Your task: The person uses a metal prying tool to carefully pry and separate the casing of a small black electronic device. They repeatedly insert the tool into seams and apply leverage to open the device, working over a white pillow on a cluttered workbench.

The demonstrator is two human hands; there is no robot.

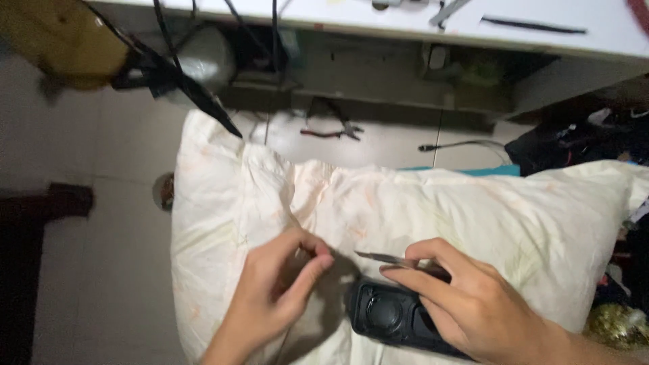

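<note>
A soft, puffy pillow lies across the person's lap, pale cream with faint orange marks and many wrinkles. It makes a squashy bed for the small black box that rests on it — likely so the box does not slide or get scratched. The box is hard plastic with rounded corners and a round ring on its face, a bit like a little speaker.

The right hand lies over the box and holds it down. Its thumb and first finger pinch thin metal tweezers, shiny and flat, with the sharp tip pointing left, just above the box.

The left hand hovers just beside the box. Its grip is pressed together, thumb tip to finger — it may pinch something tiny, but that is too small to tell.

Past the pillow is a smooth pale floor, where red-handled pliers lie. A white tabletop runs along the top edge.
</note>
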